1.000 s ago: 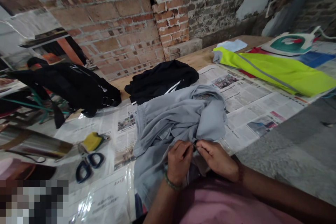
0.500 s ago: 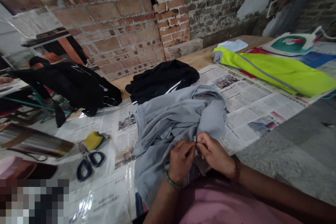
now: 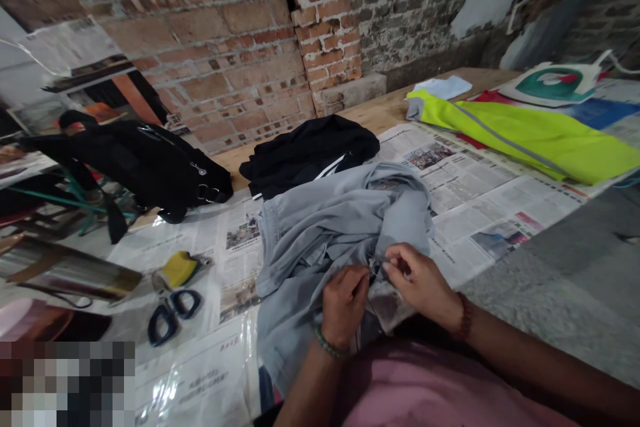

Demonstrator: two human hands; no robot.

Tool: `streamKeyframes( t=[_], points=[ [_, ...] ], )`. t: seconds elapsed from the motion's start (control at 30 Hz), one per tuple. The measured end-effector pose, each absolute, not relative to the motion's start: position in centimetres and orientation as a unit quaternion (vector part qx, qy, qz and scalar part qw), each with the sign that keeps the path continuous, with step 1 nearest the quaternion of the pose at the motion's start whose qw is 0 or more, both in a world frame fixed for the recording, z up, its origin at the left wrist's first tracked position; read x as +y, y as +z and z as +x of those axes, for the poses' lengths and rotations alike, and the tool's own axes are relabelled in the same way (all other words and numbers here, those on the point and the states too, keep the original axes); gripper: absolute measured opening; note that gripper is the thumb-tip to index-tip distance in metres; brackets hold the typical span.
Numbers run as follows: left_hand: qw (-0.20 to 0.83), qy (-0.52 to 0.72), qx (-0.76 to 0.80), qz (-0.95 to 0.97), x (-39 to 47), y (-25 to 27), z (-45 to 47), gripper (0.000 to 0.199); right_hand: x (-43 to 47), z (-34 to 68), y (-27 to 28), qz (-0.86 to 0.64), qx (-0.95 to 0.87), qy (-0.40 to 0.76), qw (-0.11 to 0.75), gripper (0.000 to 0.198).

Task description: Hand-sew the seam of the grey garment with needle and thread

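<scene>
Far left of the grey garment (image 3: pixel 300 227), I see a metal cylinder (image 3: pixel 75 272) lying on its side. Closer in, still left of the garment, are scissors (image 3: pixel 174 304) with dark blue handles, a yellow sponge (image 3: pixel 179 269) just beside them. To the garment's left and farther back, a black bag (image 3: pixel 155 163) slumps on the bench (image 3: pixel 387 117). Directly behind the garment sits a bundled black garment (image 3: pixel 313 147) with white stripes.

The grey garment itself lies crumpled over newspaper (image 3: pixel 495 190). At its near edge I have the left hand (image 3: pixel 345 300), its grip pinched together on the cloth. Just right of that, over the same edge, is the right hand (image 3: pixel 423 283), fingers curled with thumb near forefinger; I can't tell whether its grip clamps anything thin.

Right of the grey garment and farther back lies a fluorescent yellow garment (image 3: pixel 530 137); beyond that, farthest from it, rests an iron (image 3: pixel 555 85).
</scene>
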State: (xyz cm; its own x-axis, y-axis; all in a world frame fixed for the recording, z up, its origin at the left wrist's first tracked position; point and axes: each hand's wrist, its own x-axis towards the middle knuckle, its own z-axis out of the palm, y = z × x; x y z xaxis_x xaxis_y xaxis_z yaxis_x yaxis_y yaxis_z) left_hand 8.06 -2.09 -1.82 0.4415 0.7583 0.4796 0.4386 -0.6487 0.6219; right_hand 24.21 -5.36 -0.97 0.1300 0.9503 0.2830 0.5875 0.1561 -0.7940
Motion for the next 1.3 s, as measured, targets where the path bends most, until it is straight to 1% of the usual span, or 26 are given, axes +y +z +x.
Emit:
streamKeyframes(
  t=[0.07,0.13,0.2,0.33,0.47,0.7,0.83,0.93,1.1,1.3],
  points=[
    [0.197,0.387,0.362,0.825,-2.1,-1.9,8.0,0.016,-4.7,24.7,-0.4,-0.595,-0.638,0.151,0.465,0.014],
    [0.181,0.385,0.356,0.832,-2.1,-2.1,8.0,0.018,-3.7,25.0,0.2,-0.564,-0.662,0.134,0.475,0.019],
    [0.165,0.378,0.347,0.842,-2.1,-2.2,8.0,0.019,-2.7,25.1,0.7,-0.541,-0.687,0.167,0.454,0.021],
    [0.134,0.373,0.353,0.847,-2.2,-2.2,8.0,0.017,-1.0,24.7,1.0,-0.511,-0.729,0.26,0.374,0.02],
    [0.094,0.374,0.37,0.846,-2.2,-2.3,8.0,0.018,-0.8,24.4,0.8,-0.5,-0.736,0.302,0.342,0.02],
    [0.068,0.37,0.364,0.852,-2.2,-2.7,8.1,0.019,-1.3,25.1,1.1,-0.457,-0.687,0.437,0.36,0.012],
    [0.049,0.392,0.351,0.849,-2.2,-2.7,8.1,0.017,-1.0,25.5,1.0,-0.43,-0.677,0.483,0.353,0.008],
    [0.041,0.405,0.345,0.846,-2.1,-2.7,8.2,0.017,-0.9,25.8,0.8,-0.415,-0.679,0.497,0.346,0.008],
    [0.044,0.397,0.347,0.848,-2.1,-2.8,8.2,0.018,-0.7,26.1,0.2,-0.385,-0.683,0.513,0.349,0.016],
    [0.028,0.354,0.353,0.865,-2.3,-2.7,8.1,0.019,-0.6,25.9,-0.4,-0.39,-0.676,0.511,0.359,0.016]
  ],
)
